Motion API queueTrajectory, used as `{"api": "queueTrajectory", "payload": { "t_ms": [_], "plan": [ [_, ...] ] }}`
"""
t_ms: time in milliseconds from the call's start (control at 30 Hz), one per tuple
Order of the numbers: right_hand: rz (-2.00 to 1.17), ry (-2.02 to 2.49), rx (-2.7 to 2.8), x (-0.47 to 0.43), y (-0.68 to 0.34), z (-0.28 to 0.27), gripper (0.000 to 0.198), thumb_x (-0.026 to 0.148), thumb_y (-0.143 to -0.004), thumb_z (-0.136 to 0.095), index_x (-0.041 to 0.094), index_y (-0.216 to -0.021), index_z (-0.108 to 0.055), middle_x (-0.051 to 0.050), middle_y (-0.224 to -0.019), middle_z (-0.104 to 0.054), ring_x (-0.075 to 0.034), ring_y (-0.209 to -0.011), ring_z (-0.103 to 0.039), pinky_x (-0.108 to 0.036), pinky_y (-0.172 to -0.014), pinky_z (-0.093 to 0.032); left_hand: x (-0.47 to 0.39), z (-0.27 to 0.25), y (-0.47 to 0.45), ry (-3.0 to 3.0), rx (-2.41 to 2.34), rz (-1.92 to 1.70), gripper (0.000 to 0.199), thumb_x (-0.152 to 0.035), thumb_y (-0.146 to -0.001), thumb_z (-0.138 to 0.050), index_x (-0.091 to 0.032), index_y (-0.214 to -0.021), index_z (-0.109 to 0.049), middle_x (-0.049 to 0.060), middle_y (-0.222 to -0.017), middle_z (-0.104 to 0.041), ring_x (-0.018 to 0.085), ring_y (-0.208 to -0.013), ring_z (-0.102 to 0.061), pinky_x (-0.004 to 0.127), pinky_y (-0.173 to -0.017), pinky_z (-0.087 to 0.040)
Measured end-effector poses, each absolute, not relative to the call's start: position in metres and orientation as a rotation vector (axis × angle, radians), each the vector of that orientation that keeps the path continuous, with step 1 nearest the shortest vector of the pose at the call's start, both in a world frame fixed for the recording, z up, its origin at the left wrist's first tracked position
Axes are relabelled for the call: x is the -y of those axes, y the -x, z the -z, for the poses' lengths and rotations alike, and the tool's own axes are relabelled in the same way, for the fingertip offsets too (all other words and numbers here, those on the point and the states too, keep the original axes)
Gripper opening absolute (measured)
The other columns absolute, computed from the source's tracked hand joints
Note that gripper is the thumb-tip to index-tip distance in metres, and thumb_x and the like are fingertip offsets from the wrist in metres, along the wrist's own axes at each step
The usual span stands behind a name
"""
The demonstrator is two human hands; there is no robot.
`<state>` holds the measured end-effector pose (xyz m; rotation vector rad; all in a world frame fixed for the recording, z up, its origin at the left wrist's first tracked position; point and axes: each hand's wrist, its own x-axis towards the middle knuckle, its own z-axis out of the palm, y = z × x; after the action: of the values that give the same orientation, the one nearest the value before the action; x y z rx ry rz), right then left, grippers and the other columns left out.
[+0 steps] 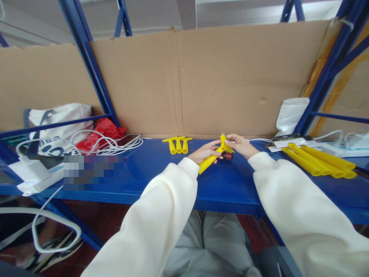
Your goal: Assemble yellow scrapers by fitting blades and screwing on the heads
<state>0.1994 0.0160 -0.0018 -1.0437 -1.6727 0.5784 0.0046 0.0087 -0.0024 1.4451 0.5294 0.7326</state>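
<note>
Above the table my left hand is wrapped around the tubular handle of a yellow T-shaped tool, which slants up to the right. My right hand pinches the tool's wide head with thumb and fingers. A small clear bit shows at the head's top edge; I cannot make out what it is. Just below the head lies a small dark red and black object, partly hidden. Further left, three like yellow T-shaped tools lie side by side near the cardboard.
Several yellow tubes lie on the right beside a white packet. At left are coiled white cables, a red plastic bag, a cloth bag and a power strip. Cardboard walls the back; blue posts frame the table.
</note>
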Motion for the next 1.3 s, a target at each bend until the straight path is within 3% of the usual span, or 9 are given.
{"api": "queueTrajectory", "payload": {
  "t_ms": [200,333,433,533,600,767,933,1133,1300],
  "plan": [
    [-0.68,1.007,1.642,-0.018,-0.201,0.003,0.061,0.073,-0.049,-0.075,0.02,-0.075,-0.059,-0.004,-0.08,-0.068,-0.018,-0.075,-0.062,-0.039,-0.079,-0.053,-0.004,0.0,-0.006,-1.434,-0.541,-0.722,0.078,0.001,-0.072,-0.061,-0.021,-0.144,-0.041,0.011,-0.11,-0.065,0.013,-0.069,-0.066,0.018,-0.049,-0.045],
    [-0.597,1.096,1.648,-0.02,-0.198,0.005,0.055,0.071,-0.061,-0.069,0.02,-0.078,-0.06,-0.007,-0.084,-0.07,-0.021,-0.08,-0.064,-0.038,-0.079,-0.053,-0.002,-0.003,-0.007,-1.389,-0.555,-0.765,0.077,0.001,-0.073,-0.06,-0.022,-0.144,-0.041,0.01,-0.11,-0.066,0.012,-0.067,-0.066,0.019,-0.049,-0.045],
    [-0.375,1.257,1.671,-0.02,-0.197,0.006,0.041,0.057,-0.073,-0.067,0.019,-0.085,-0.061,-0.012,-0.095,-0.071,-0.023,-0.09,-0.065,-0.04,-0.086,-0.051,0.0,-0.004,-0.01,-1.334,-0.599,-0.81,0.075,0.001,-0.074,-0.06,-0.024,-0.144,-0.042,0.009,-0.107,-0.067,0.012,-0.064,-0.066,0.018,-0.05,-0.046],
    [-0.1,1.423,1.753,-0.017,-0.201,0.003,0.033,0.045,-0.075,-0.067,0.017,-0.091,-0.064,-0.015,-0.105,-0.069,-0.026,-0.099,-0.064,-0.041,-0.089,-0.049,0.001,-0.006,-0.013,-1.26,-0.696,-0.883,0.073,0.002,-0.075,-0.057,-0.023,-0.142,-0.042,0.009,-0.106,-0.067,0.011,-0.062,-0.065,0.018,-0.049,-0.046],
    [-0.031,1.508,1.889,-0.014,-0.205,0.0,0.03,0.046,-0.076,-0.065,0.017,-0.086,-0.066,-0.014,-0.098,-0.071,-0.027,-0.095,-0.064,-0.038,-0.084,-0.049,0.0,-0.007,-0.015,-1.192,-0.765,-0.964,0.07,0.003,-0.077,-0.053,-0.022,-0.141,-0.042,0.009,-0.107,-0.067,0.011,-0.061,-0.065,0.018,-0.048,-0.047],
    [-0.319,1.582,2.321,-0.009,-0.212,-0.004,0.035,0.054,-0.073,-0.064,0.019,-0.071,-0.066,-0.005,-0.072,-0.069,-0.02,-0.07,-0.062,-0.03,-0.064,-0.045,-0.007,-0.008,-0.014,-0.998,-0.957,-1.109,0.064,0.003,-0.08,-0.049,-0.022,-0.138,-0.041,0.009,-0.108,-0.067,0.012,-0.062,-0.067,0.018,-0.045,-0.047],
    [-0.352,1.609,2.345,-0.011,-0.214,0.0,0.033,0.051,-0.066,-0.07,0.02,-0.066,-0.063,-0.004,-0.066,-0.065,-0.019,-0.064,-0.059,-0.029,-0.06,-0.043,-0.011,-0.006,-0.012,-0.928,-1.012,-1.157,0.062,0.0,-0.078,-0.054,-0.024,-0.133,-0.045,0.007,-0.105,-0.068,0.014,-0.064,-0.068,0.018,-0.045,-0.047],
    [-0.607,1.47,2.067,-0.009,-0.22,-0.006,0.045,0.063,-0.07,-0.066,0.018,-0.073,-0.06,-0.004,-0.064,-0.064,-0.014,-0.052,-0.057,-0.027,-0.052,-0.045,-0.011,-0.007,-0.011,-0.934,-0.99,-1.211,0.054,0.004,-0.08,-0.048,-0.022,-0.127,-0.048,0.003,-0.091,-0.066,0.01,-0.055,-0.063,0.017,-0.044,-0.045],
    [-0.535,1.392,1.663,-0.007,-0.218,-0.014,0.049,0.067,-0.074,-0.062,0.019,-0.071,-0.053,-0.003,-0.058,-0.061,-0.011,-0.04,-0.05,-0.026,-0.041,-0.039,-0.013,-0.006,-0.009,-0.975,-1.055,-1.172,0.045,0.003,-0.081,-0.048,-0.021,-0.12,-0.051,0.002,-0.087,-0.064,0.009,-0.053,-0.061,0.016,-0.041,-0.043]
  ]
}}
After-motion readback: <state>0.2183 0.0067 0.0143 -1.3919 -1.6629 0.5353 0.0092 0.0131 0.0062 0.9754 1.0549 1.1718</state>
